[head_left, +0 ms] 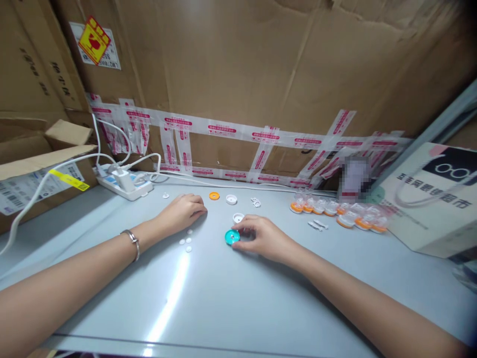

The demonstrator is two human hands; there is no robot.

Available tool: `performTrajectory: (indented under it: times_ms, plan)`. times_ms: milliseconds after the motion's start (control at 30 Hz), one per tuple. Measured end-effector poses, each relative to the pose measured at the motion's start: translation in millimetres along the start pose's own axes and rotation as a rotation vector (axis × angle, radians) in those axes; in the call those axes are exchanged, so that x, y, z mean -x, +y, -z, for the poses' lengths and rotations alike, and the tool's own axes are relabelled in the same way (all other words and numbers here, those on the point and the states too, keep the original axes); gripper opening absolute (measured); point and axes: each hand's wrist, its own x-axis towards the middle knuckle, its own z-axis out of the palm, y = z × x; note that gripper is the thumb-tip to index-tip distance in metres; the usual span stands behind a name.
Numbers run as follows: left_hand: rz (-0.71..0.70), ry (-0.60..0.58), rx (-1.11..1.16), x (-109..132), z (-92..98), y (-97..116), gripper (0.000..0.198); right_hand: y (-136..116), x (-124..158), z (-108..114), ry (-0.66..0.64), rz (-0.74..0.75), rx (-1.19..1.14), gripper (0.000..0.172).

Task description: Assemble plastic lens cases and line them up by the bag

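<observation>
My right hand (263,238) grips a round teal plastic disc (232,237) by its edge, thumb on the near side and fingers on the far side. Just behind it lies a white round cap (238,218). My left hand (186,211) rests on the table with its fingers curled together; whatever they may hold is hidden. Several small white discs (189,240) lie below that hand. Beyond the hands are an orange ring (214,196), another white cup-like ring (231,199) and a small cluster of white parts (255,202).
Rows of clear-topped pieces with orange and white bases (346,219) stand at the right, near thin white strips (318,225) and a paper bag (432,199). A power strip (126,185) with cables sits at the left beside an open carton (44,184). A large taped cardboard box (231,64) walls the back.
</observation>
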Motion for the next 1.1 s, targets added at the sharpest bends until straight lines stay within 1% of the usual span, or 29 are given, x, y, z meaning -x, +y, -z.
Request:
performTrajectory:
  times_ms: [67,200,233,300,433,533,600,767,867,933,1033,1100]
  plan:
    - [0.007,-0.007,-0.021,-0.4,1.8,1.5,0.024,1.3,-0.3,-0.1,-0.007,-0.007,0.024,0.026]
    - [0.013,-0.016,-0.067,-0.9,4.8,4.6,0.023,5.1,-0.9,3.3,0.026,-0.038,0.014,0.049]
    - [0.013,-0.024,-0.09,-1.0,5.6,5.5,0.022,5.7,-1.0,4.3,0.034,-0.042,0.005,0.052]
    - [0.007,-0.043,-0.14,-1.0,7.1,7.5,0.021,6.0,-1.1,5.4,0.023,-0.038,-0.019,0.05]
    - [-0.015,-0.058,-0.194,-0.9,9.5,11.0,0.021,3.9,-1.6,4.1,-0.058,-0.03,-0.057,0.036]
    - [-0.02,-0.054,-0.21,-0.7,10.2,12.0,0.021,5.0,-2.2,2.5,-0.057,-0.039,-0.066,0.028]
    - [-0.02,-0.056,-0.214,-0.7,10.1,11.9,0.021,7.3,-2.5,1.9,-0.045,-0.04,-0.076,0.027]
    - [-0.011,-0.06,-0.193,-0.8,8.2,9.2,0.022,10.3,-2.1,1.5,-0.025,-0.04,-0.103,0.029]
    - [-0.001,-0.061,-0.183,-0.9,6.8,7.6,0.021,9.0,-1.8,1.1,-0.03,-0.057,-0.081,0.028]
    - [-0.009,-0.064,-0.207,-1.0,6.6,8.1,0.02,8.5,-2.0,0.2,-0.018,-0.067,-0.076,0.034]
    - [-0.063,-0.07,-0.277,-1.5,7.0,10.8,0.019,8.9,-2.4,-1.2,0.018,-0.089,-0.1,0.048]
    - [-0.09,-0.066,-0.299,-2.1,7.1,12.2,0.019,8.9,-2.6,-1.6,0.034,-0.099,-0.123,0.047]
